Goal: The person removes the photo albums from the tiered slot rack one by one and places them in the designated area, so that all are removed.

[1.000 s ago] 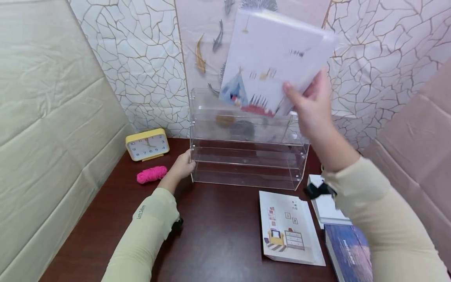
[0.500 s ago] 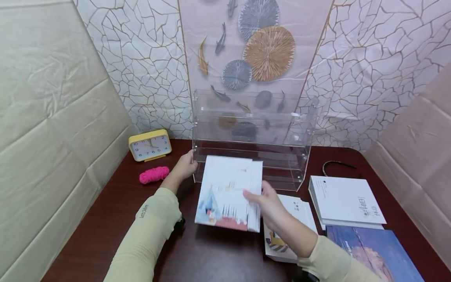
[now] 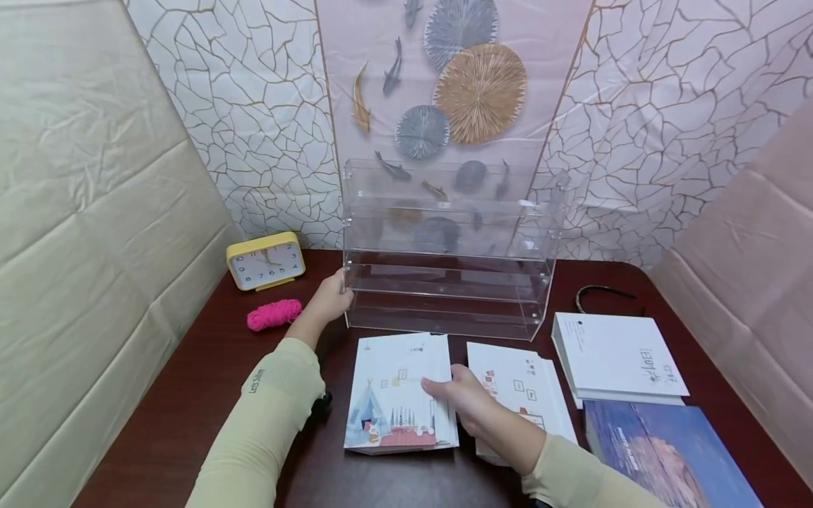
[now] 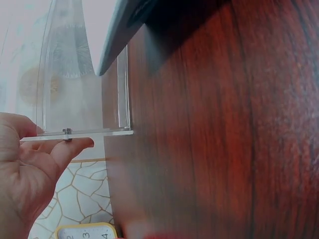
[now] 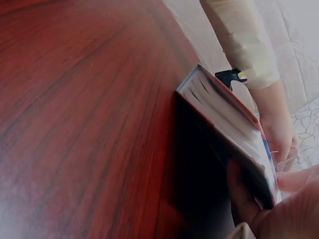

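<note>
My right hand (image 3: 470,398) grips the right edge of a white book (image 3: 381,367) with a blue tent drawing on its cover. The thumb lies on the cover, and in the right wrist view the fingers (image 5: 239,186) pass under the book. There the book (image 5: 224,117) is tilted, with a dark gap between it and the table. My left hand (image 3: 332,296) pinches the left side panel of a clear acrylic rack (image 3: 444,282). In the left wrist view that hand (image 4: 40,164) has the panel between thumb and fingers.
A second illustrated white book (image 3: 502,374) lies right of my right hand. Farther right are a thick white book (image 3: 622,353), a blue-purple book (image 3: 660,451) and a dark headband (image 3: 603,288). A yellow clock (image 3: 267,261) and pink yarn (image 3: 274,315) stand left of the rack.
My right hand has brought the tent book down from high in front of the rack to just over the table before it. My left hand has stayed on the rack.
</note>
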{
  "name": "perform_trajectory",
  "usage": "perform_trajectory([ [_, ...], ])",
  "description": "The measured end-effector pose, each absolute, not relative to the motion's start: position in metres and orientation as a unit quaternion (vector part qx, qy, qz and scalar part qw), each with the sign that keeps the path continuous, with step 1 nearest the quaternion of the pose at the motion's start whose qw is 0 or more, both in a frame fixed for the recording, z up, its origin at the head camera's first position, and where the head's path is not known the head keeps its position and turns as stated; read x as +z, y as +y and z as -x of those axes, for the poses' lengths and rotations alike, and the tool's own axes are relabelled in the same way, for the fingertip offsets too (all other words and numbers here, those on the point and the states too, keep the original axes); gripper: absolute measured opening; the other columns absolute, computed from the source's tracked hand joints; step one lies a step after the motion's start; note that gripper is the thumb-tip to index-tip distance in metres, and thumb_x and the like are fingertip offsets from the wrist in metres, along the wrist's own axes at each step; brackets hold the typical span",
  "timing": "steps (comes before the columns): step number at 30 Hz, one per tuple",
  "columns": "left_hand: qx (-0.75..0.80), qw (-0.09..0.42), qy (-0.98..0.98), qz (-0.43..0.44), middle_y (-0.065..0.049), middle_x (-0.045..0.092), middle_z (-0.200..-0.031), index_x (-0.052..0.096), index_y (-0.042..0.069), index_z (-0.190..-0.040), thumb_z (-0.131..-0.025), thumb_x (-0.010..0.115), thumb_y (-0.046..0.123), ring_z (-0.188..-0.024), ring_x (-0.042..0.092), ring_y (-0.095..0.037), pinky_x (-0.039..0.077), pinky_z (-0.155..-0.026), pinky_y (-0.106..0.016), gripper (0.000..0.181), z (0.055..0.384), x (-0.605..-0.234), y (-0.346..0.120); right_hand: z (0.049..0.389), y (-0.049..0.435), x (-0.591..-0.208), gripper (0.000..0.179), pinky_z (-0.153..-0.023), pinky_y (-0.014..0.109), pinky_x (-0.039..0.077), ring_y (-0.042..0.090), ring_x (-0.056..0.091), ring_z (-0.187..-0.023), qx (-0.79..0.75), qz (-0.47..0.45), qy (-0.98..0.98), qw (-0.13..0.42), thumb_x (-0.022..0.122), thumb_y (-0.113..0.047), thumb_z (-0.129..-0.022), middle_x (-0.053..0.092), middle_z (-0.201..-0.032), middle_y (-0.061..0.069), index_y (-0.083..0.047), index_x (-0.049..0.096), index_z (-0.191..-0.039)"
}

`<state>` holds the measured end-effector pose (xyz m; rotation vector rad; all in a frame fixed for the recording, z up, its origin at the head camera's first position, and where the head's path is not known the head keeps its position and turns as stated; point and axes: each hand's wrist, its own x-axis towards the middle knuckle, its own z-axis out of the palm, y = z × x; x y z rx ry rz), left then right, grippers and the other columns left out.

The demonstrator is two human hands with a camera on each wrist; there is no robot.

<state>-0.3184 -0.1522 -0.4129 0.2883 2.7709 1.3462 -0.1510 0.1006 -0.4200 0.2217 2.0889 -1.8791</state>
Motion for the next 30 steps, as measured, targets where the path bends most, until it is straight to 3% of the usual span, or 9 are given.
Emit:
perform_trajectory([
  [5,0.437,0.031,0.895,-0.087,-0.02,0.052,-0.128,0.033,0.001,-0.14,-0.095,0.043,0.004,-0.111,0.049,-0.028,0.038,-0.097,-0.045,0.047,0.315,-0.414,-0.156,0.15,0.094,-0.424,0.05,-0.067,0.032,0.051,0.02,0.059,-0.074,-0.637,-0.08,0.752,0.146,0.065,-0.01,-0.086,0.054,-0.098,0.02,0.012,0.033,-0.118],
  [8,0.439,0.032,0.894,-0.08,-0.02,0.051,-0.129,0.032,0.002,-0.141,-0.095,0.043,0.004,-0.113,0.048,-0.028,0.037,-0.098,-0.046,0.047,0.315,-0.415,-0.158,0.15,0.09,-0.427,0.058,-0.072,0.034,0.049,0.022,0.057,-0.081,-0.622,-0.075,0.77,0.126,0.067,-0.009,-0.085,0.048,-0.104,0.022,0.008,0.025,-0.122],
  [14,0.44,0.029,0.894,-0.081,-0.018,0.051,-0.13,0.033,0.004,-0.141,-0.095,0.043,0.005,-0.115,0.048,-0.028,0.038,-0.098,-0.045,0.047,0.317,-0.419,-0.158,0.146,0.089,-0.434,0.071,-0.096,0.047,0.035,0.035,0.045,-0.111,-0.568,-0.05,0.817,0.08,0.069,-0.01,-0.083,0.04,-0.123,0.029,0.01,0.021,-0.132],
  [19,0.439,0.039,0.893,-0.089,-0.017,0.051,-0.13,0.032,0.004,-0.142,-0.095,0.042,0.005,-0.112,0.049,-0.026,0.04,-0.095,-0.043,0.048,0.319,-0.416,-0.153,0.14,0.093,-0.436,0.084,-0.106,0.052,0.02,0.044,0.022,-0.13,-0.483,-0.003,0.873,0.061,0.069,-0.014,-0.082,0.02,-0.139,0.036,0.015,0.016,-0.139],
  [24,0.441,0.036,0.892,-0.094,-0.018,0.052,-0.129,0.032,0.003,-0.141,-0.095,0.042,0.004,-0.109,0.05,-0.027,0.041,-0.094,-0.042,0.047,0.323,-0.41,-0.152,0.14,0.091,-0.434,0.075,-0.105,0.057,0.015,0.052,0.011,-0.131,-0.43,0.062,0.899,0.056,0.061,-0.008,-0.086,0.01,-0.14,0.042,0.02,0.014,-0.138],
  [30,0.449,0.046,0.889,-0.082,-0.017,0.051,-0.131,0.031,0.004,-0.143,-0.095,0.043,0.004,-0.114,0.049,-0.026,0.038,-0.098,-0.043,0.049,0.323,-0.411,-0.155,0.139,0.087,-0.438,0.066,-0.102,0.064,0.011,0.057,0.006,-0.129,-0.417,0.094,0.898,0.1,0.053,-0.003,-0.088,0.001,-0.142,0.043,0.02,0.016,-0.138],
])
